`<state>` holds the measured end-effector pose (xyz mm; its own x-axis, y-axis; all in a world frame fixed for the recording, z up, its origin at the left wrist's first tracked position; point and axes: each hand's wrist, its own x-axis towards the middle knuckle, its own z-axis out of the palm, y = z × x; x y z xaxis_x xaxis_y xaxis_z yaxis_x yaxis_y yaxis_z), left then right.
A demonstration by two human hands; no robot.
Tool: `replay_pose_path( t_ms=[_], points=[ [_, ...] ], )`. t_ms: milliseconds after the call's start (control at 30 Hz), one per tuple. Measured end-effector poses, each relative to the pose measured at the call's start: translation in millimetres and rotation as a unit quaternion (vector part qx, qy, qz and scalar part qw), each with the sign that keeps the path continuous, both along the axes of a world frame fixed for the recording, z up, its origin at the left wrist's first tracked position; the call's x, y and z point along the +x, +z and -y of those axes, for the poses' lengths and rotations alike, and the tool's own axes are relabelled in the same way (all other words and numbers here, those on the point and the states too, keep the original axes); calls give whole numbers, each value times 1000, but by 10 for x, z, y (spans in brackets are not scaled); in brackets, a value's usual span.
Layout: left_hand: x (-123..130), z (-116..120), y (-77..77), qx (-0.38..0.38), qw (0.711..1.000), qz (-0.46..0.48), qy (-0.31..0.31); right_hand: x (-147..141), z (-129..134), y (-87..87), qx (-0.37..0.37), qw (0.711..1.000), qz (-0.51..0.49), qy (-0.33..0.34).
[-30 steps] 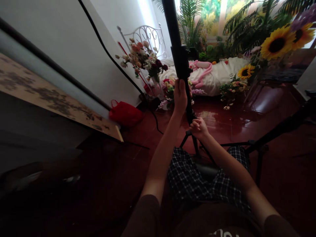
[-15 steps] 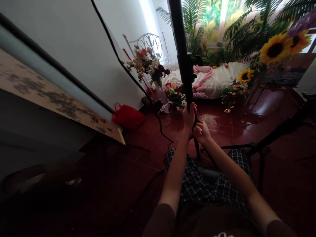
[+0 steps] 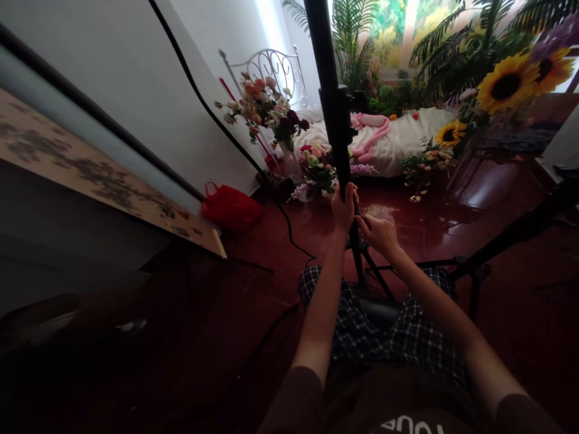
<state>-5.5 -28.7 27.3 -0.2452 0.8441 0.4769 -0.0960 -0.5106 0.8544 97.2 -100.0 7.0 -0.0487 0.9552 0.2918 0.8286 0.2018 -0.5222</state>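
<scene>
A black light stand rises in front of me, its pole leaning a little left in the view and its legs spread on the floor. My left hand is wrapped around the pole below a thick collar joint. Just below and to the right, my right hand is closed at a small knob on the stand, back of the hand up and thumb towards the pole. The fingers cover most of that knob. The stand's lower part stands between my knees in checked trousers.
Vases of flowers stand behind the pole by a white-draped bed. Sunflowers are at the right, above another black stand. A red bag, a hanging cable and a painted scroll are left.
My right hand has turned from a curled, fingers-up grip to back-up with the thumb at the knob. My left hand keeps its hold on the pole. The view has shifted slightly.
</scene>
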Motion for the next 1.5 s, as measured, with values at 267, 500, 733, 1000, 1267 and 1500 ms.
replay_pose_path(
  t_ms=[267, 500, 733, 1000, 1267, 1500],
  points=[
    [-8, 21, 20, -7, 1000, -15, -5, -35, -122, -3, 18, 997, 69, -24],
    [-3, 64, 28, 9, 1000, -16, -6, -1, -200, 48, 15, 997, 70, 15],
    [-9, 51, 14, 4, 1000, -28, -6, 88, -301, 74, -19, 996, 1, 92],
    [-19, 51, -1, 20, 999, -26, -7, 246, -208, -120, -132, 940, -248, 194],
    [321, 291, -393, -15, 970, -48, 237, 1237, 761, -892, -207, 910, -358, 41],
    [855, 1206, -1945, -207, 949, -168, 170, 1947, 1637, -1144, -156, 887, -409, -146]
  ],
)
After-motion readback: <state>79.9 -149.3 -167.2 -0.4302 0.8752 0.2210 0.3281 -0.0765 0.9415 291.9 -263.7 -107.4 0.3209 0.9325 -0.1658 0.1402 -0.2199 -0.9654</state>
